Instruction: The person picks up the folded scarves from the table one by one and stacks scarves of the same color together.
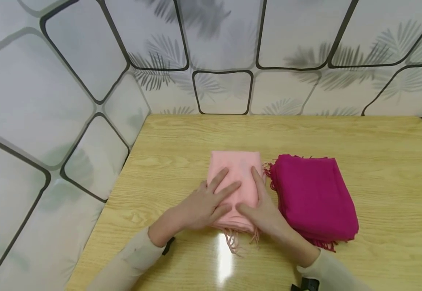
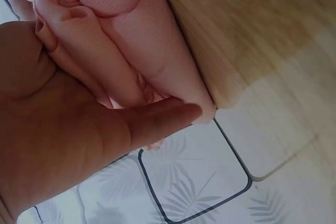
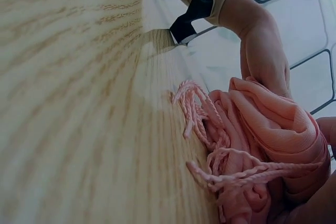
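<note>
A light pink scarf [image 1: 238,169], folded into a thick pad with twisted fringe, lies on the wooden table. My left hand [image 1: 201,206] rests on its left part with the fingers spread. On the near right part lies my right hand [image 1: 269,212], its thumb on top and a straight finger pointing up along the right side. In the left wrist view, a finger [image 2: 163,121] stretches beside the rounded folds. The right wrist view has the scarf's fringe [image 3: 247,174] hanging toward the table. Some fingers of the right hand are hidden.
A folded magenta scarf [image 1: 314,198], also fringed, sits just right of the pink one. The wooden table [image 1: 174,141] meets a patterned wall [image 1: 225,93] at the back and another at the left.
</note>
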{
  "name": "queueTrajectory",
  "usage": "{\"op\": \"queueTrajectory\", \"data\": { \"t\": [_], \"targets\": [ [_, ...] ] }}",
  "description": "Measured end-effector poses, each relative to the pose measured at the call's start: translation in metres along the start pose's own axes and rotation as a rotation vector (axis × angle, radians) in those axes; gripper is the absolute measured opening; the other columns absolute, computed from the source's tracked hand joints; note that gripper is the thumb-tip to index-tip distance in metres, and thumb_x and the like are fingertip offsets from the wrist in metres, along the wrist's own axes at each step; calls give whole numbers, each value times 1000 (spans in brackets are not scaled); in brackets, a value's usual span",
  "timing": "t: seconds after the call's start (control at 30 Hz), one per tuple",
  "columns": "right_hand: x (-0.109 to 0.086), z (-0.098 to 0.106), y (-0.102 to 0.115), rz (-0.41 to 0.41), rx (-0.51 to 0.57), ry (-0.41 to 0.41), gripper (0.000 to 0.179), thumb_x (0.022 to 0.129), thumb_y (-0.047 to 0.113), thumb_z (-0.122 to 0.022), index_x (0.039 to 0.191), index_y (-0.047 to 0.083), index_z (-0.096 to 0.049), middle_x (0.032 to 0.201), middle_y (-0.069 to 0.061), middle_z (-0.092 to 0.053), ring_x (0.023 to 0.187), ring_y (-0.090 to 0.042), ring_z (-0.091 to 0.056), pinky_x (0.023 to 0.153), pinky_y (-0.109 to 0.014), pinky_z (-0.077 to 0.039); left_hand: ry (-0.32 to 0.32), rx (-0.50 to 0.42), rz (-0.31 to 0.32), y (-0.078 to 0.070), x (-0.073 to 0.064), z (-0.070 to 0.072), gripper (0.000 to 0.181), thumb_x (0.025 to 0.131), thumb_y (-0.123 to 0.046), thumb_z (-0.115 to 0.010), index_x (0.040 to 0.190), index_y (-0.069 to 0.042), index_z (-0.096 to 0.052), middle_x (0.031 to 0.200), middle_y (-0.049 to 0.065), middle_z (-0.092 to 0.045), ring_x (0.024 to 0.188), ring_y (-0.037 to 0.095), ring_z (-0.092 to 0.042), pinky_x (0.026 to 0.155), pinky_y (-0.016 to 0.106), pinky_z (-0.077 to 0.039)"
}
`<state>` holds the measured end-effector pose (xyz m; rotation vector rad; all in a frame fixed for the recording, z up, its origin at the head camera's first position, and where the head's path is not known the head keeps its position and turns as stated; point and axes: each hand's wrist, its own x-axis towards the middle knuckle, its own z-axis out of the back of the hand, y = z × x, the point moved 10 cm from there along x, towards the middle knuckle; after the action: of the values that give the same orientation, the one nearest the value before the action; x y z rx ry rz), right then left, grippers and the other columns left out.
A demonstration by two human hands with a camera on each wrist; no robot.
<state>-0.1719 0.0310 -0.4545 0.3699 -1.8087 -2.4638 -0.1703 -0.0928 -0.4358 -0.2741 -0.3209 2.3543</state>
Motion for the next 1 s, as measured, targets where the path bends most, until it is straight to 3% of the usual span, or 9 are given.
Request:
{"op": "queueTrajectory", "data": {
  "t": [0.1, 0.17, 0.37, 0.63, 1.0],
  "targets": [
    [0, 2, -1, 5, -11, -1, 104, 85, 19, -72, 160, 33, -1, 164, -9, 16, 150, -28, 16, 117, -60, 0, 37, -23, -2, 0, 1, -4, 59, 107, -49, -26, 160, -34, -4, 162, 3, 27, 152, 27, 8, 113, 64, -20],
    [-1, 4, -3, 1, -38, -10, 103, 86, 21, -72, 160, 31, -2, 165, -10, 13, 150, -30, 14, 117, -60, -2, 51, -36, 6, -1, 2, -5, 59, 107, -50, -25, 160, -35, -3, 161, 3, 29, 150, 20, 16, 115, 63, -16],
    [-2, 13, -9, -32, -148, -66, 103, 85, 28, -73, 160, 21, -3, 165, -18, 5, 151, -37, 6, 118, -60, -5, 68, -40, 14, -3, 5, -6, 59, 107, -51, -23, 159, -36, 0, 160, 4, 30, 150, 18, 18, 114, 64, -18],
    [0, 12, -10, -54, -130, -63, 103, 85, 27, -72, 160, 19, -1, 165, -19, 5, 151, -37, 6, 119, -58, -4, 99, -80, 22, 1, 8, -9, 60, 107, -50, -25, 159, -36, 2, 159, 2, 33, 150, 17, 18, 115, 61, -19],
    [-15, 15, 3, -86, -43, -1, 102, 84, 13, -66, 160, 22, 1, 165, -12, 11, 151, -30, 9, 119, -58, -6, 83, -103, 24, -6, 17, -7, 60, 107, -51, -23, 159, -36, 2, 160, 3, 31, 149, 16, 20, 115, 61, -18]
  ]
}}
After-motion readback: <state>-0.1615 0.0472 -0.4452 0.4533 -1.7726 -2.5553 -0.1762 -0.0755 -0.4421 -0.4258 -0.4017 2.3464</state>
